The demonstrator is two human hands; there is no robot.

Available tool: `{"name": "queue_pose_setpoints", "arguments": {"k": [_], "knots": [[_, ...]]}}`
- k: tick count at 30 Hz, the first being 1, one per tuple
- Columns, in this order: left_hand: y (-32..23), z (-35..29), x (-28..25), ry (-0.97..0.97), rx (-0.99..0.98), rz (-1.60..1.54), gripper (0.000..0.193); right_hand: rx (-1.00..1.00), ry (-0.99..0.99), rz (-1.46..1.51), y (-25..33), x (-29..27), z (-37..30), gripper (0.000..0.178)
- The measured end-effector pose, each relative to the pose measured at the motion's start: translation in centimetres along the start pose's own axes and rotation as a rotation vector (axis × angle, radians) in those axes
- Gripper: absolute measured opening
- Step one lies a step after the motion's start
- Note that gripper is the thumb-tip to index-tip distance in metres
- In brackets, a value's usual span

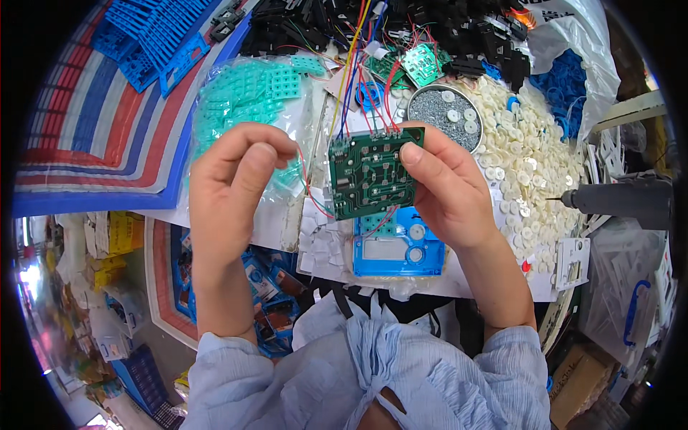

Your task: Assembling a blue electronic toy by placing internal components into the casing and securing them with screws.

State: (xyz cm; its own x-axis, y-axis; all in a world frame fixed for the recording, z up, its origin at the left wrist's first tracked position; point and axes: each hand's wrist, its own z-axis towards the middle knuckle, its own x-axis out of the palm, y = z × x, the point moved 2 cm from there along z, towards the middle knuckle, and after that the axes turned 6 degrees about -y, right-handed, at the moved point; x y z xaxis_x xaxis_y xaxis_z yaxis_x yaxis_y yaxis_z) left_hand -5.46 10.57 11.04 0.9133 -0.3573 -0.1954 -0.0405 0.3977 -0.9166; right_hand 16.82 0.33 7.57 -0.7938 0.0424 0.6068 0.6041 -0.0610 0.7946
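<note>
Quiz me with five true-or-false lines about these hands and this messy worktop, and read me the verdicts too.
1. The right hand holds a green circuit board. True.
2. The left hand grasps the grey tool. False: its fingertips are at a thin red wire; the tool is over at the right, apart from both hands.
3. White discs lie in the round tin. True.
4. The blue casing sits inside the tin. False: it lies outside it, nearer the person.
5. Teal pads lie left of the tin. True.
</note>
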Motion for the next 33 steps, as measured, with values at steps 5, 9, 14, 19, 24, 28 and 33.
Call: {"name": "queue_pose_setpoints", "arguments": {"k": [5,9,14,19,24,28,33], "knots": [[1.6,-1.4,-1.5,-0.443,0.257,-0.192,0.025,-0.05,-0.128,0.212,0.0,0.5,0.0,0.023],[4.0,-4.5,2.2,-0.235,-0.236,-0.233,0.023,-0.04,-0.152,0.262,-1.4,0.1,-0.1,0.027],[2.4,-4.2,7.2,0.237,-0.614,-0.612,0.03,0.057,0.046,0.306,-2.8,0.2,1.0,0.037],[5.0,-3.6,7.4,0.405,-0.776,-1.229,0.038,0.171,0.057,0.287,-3.9,-0.4,2.3,0.044],[3.3,-3.4,7.0,-0.073,-0.575,-0.777,0.025,0.116,0.08,0.208,-2.2,-2.0,-0.5,0.059],[4.3,-4.6,6.9,-0.083,-0.483,-0.643,0.021,0.11,-0.149,-0.014,-2.1,-2.0,-1.6,0.04],[4.9,-5.4,7.5,-0.104,-0.481,-0.72,0.023,0.133,-0.147,0.123,-3.3,-2.5,-2.0,0.02]]}}
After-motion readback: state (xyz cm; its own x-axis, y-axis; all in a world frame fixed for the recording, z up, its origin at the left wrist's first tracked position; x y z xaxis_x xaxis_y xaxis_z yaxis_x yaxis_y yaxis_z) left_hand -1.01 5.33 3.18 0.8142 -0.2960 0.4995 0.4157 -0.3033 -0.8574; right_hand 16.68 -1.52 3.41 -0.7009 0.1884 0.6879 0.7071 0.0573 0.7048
